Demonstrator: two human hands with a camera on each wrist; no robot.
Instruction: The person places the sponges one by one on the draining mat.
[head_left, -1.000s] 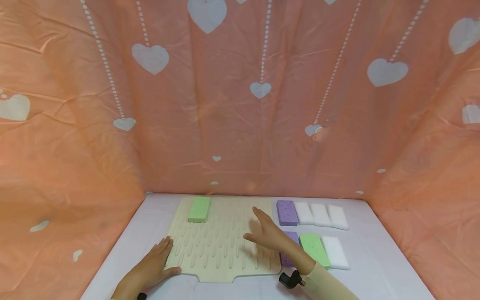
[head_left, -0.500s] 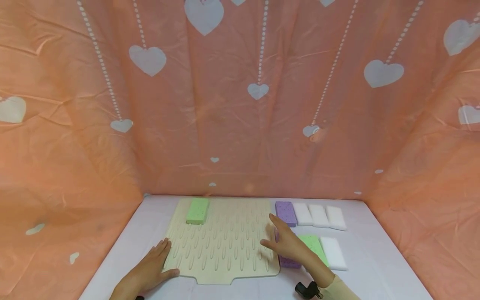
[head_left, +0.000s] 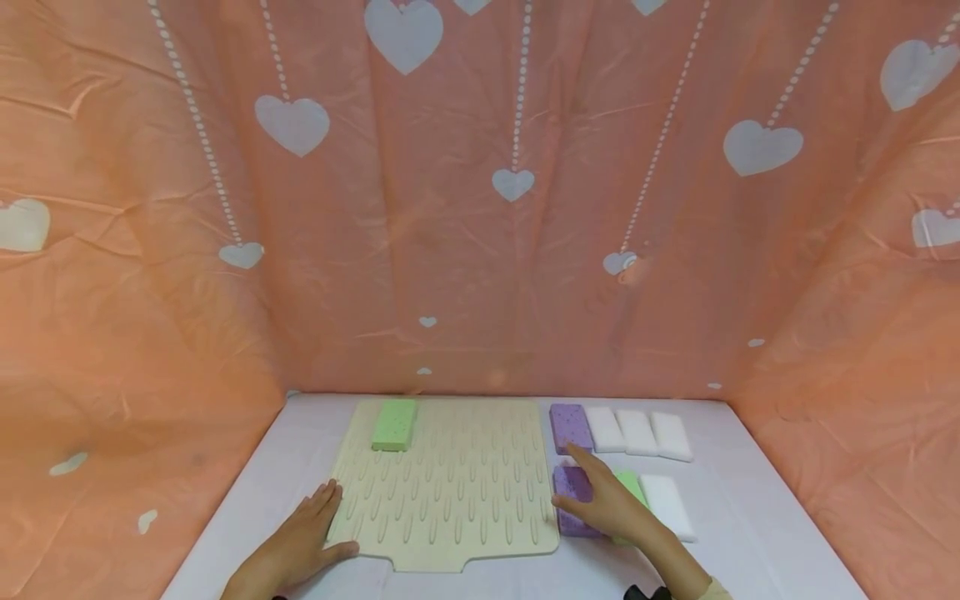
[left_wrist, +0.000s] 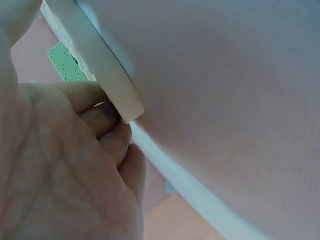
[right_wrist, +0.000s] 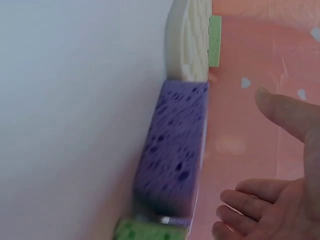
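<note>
A cream ridged mat (head_left: 450,483) lies on the white table with a green sponge (head_left: 393,425) on its far left corner. My left hand (head_left: 300,533) rests at the mat's left edge; in the left wrist view its fingertips touch the rim. Over the near purple sponge (head_left: 573,500) hovers my right hand (head_left: 603,496), thumb and fingers spread, holding nothing. The right wrist view has this purple sponge (right_wrist: 172,150) apart from the hand. A second green sponge (head_left: 632,483) is partly hidden behind the right hand.
Behind the right hand stands another purple sponge (head_left: 570,427), beside a row of white sponges (head_left: 636,432). One more white sponge (head_left: 667,506) lies at the near right. An orange curtain with hearts (head_left: 450,250) encloses the table's back and sides.
My right hand has moved right, from above the mat to above the near purple sponge. The left hand stays at the mat's edge. The head view has shifted slightly.
</note>
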